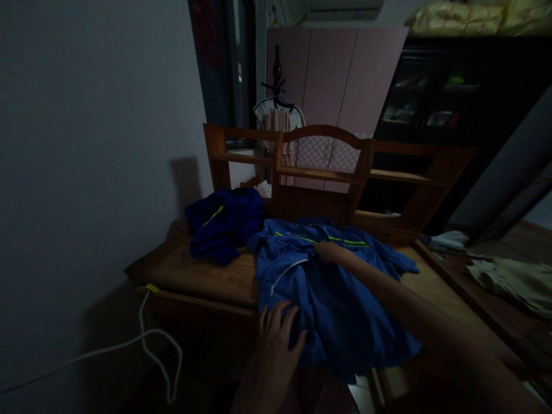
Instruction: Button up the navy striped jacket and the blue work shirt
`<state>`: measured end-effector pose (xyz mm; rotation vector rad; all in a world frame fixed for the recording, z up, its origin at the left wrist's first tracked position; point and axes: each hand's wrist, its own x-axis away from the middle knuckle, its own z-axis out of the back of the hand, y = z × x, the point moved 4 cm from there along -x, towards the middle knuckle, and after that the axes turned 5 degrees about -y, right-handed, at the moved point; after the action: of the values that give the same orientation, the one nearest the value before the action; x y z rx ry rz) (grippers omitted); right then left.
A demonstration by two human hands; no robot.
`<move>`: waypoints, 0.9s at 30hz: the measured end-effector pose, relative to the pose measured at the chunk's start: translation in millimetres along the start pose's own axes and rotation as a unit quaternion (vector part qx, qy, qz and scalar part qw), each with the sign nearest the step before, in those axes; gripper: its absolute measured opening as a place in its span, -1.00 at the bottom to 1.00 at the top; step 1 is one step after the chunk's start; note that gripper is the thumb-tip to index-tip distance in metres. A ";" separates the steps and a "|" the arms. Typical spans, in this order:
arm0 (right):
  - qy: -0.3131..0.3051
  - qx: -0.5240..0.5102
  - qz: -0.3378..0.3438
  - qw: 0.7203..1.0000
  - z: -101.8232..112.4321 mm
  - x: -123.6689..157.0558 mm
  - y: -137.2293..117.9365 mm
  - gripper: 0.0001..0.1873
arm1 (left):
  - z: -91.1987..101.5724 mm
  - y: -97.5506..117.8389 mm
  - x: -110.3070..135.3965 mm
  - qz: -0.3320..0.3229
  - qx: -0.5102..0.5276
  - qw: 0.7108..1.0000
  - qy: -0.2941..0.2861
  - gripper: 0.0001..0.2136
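Note:
A blue jacket (340,305) with yellow-green stripes and a white trim line lies spread over the wooden desk top (172,270), its lower part hanging past the front edge. My right hand (330,252) reaches across it, fingers closed on the cloth near the striped chest. Nearer to me, my left hand (278,333) is open with fingers spread, at the jacket's lower left edge; whether it touches the cloth is hard to tell. A darker blue garment (228,221) with one yellow-green stripe lies bunched at the back left of the desk.
A wooden shelf frame (319,172) rises along the desk's back. A white cable (142,336) hangs by the left front corner. Behind stand a clothes rack with a white shirt (261,112), a pink wardrobe (332,75) and a dark cabinet (431,98). Pale cloth (513,282) lies at right.

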<state>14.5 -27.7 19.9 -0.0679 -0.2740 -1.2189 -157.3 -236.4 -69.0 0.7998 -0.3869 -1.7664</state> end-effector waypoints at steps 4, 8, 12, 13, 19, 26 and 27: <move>0.065 0.030 -0.042 0.997 49.7 21.8 13.9 -0.63 | 3.8 5.3 15.0 0.032 0.057 0.998 0.007 -0.61; 0.144 0.054 -0.074 0.985 124.8 43.6 39.5 -0.61 | 21.4 12.8 9.8 0.050 0.107 0.993 0.023 -0.56; 0.325 0.044 -0.082 0.941 215.7 81.4 62.8 -0.66 | 37.0 29.5 -2.9 0.054 0.135 0.988 0.047 -0.46; 0.388 0.027 -0.067 0.919 238.2 94.4 66.9 -0.67 | 39.2 34.5 -5.9 0.056 0.142 0.987 0.055 -0.43; 0.630 -0.068 0.021 0.773 328.5 160.5 72.7 -0.78 | 58.7 62.7 -37.7 -0.008 0.152 0.979 0.137 -0.05; 0.574 -0.133 0.138 0.796 320.3 163.2 1.4 -0.81 | 102.5 89.8 -140.7 -0.073 0.119 0.957 0.254 0.31; 0.554 -0.141 0.165 0.803 312.2 161.5 -14.6 -0.83 | 100.9 92.3 -154.6 -0.069 0.121 0.957 0.254 0.35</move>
<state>-1.6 -119.0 359.3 0.3308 0.9233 -0.7703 -134.9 -136.9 110.4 1.4451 -0.2039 -1.5810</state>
